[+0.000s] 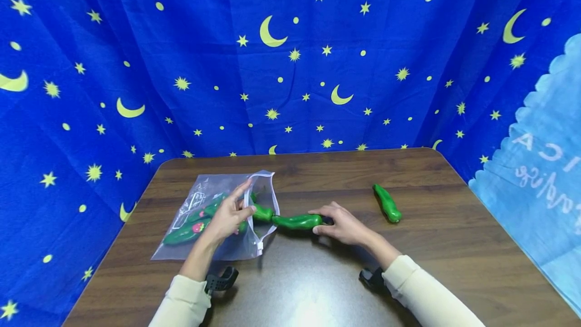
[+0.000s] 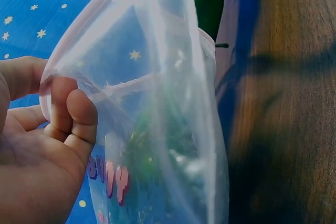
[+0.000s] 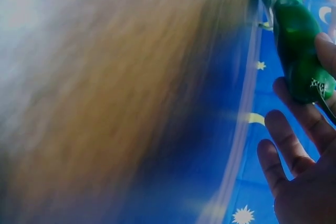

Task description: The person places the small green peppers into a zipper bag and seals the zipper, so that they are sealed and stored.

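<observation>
A clear zip bag (image 1: 211,185) with printed pictures lies on the left of the table, its mouth facing right and held apart. My left hand (image 1: 227,218) pinches the rim of that mouth between thumb and fingers, as the left wrist view also shows. Several green peppers are inside, partly hidden behind the plastic; one pepper (image 1: 262,213) shows in the opening. My right hand (image 1: 342,223) holds another green pepper (image 1: 297,222) by its stem end, between thumb and forefinger. Its pointed tip is right at the bag's mouth. In the right wrist view, the other fingers (image 3: 286,135) are spread.
One more green pepper (image 1: 388,203) lies on the brown wooden table (image 1: 431,266), to the right of my right hand. A white slider (image 1: 260,249) sits at the bag's near corner. Behind the table hangs a blue curtain (image 1: 308,130) with moons and stars.
</observation>
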`<state>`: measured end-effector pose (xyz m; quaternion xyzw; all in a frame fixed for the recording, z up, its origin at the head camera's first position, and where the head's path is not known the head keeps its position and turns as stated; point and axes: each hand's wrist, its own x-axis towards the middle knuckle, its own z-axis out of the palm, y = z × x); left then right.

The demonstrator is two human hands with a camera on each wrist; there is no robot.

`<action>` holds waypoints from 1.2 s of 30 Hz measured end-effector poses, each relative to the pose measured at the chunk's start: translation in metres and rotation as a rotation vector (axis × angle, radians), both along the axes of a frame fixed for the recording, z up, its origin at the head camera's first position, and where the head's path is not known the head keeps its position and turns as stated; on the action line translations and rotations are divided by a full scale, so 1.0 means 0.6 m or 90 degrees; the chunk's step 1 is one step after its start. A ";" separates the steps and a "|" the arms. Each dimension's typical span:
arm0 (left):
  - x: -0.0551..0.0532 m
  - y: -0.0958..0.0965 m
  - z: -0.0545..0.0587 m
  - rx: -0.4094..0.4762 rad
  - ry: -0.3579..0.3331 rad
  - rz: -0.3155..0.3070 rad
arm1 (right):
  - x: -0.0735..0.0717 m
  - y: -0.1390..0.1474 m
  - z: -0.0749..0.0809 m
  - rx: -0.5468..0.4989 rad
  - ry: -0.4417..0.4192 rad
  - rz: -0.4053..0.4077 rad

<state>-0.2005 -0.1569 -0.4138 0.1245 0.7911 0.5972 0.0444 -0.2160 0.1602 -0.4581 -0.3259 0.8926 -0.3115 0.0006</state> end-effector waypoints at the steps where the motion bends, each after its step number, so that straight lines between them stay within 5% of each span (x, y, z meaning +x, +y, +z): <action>1: 0.000 0.000 0.000 0.000 0.000 -0.001 | 0.000 -0.002 0.001 -0.002 -0.001 -0.005; 36: -0.003 0.009 -0.002 -0.012 0.014 -0.005 | -0.014 -0.102 0.022 -0.025 0.088 -0.052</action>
